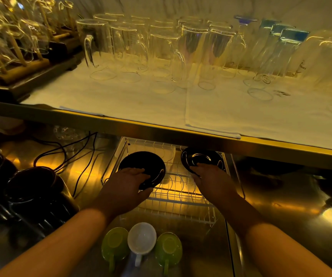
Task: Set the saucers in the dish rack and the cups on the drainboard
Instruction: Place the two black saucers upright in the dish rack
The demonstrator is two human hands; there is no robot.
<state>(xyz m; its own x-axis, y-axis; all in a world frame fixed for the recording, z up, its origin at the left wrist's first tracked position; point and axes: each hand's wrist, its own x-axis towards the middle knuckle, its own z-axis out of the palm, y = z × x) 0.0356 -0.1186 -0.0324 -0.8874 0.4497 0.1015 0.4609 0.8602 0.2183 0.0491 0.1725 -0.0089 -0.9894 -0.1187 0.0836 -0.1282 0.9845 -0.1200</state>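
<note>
A white wire dish rack (173,194) stands on the steel drainboard (271,220) under a shelf. My left hand (128,181) grips a black saucer (143,163) over the rack's left side. Over the rack's right side, my right hand (209,174) holds a second black saucer (201,158). Both saucers are tilted toward the slots. In front of the rack three cups stand upside down in a row: a green cup (114,244), a white cup (142,238) and another green cup (168,248).
Dark pots and a black rack (33,192) crowd the left, with black cables (77,152) trailing behind. The shelf above carries a white cloth (161,104) with several upturned glass mugs and tumblers (161,48). A wooden glass stand (21,48) sits far left.
</note>
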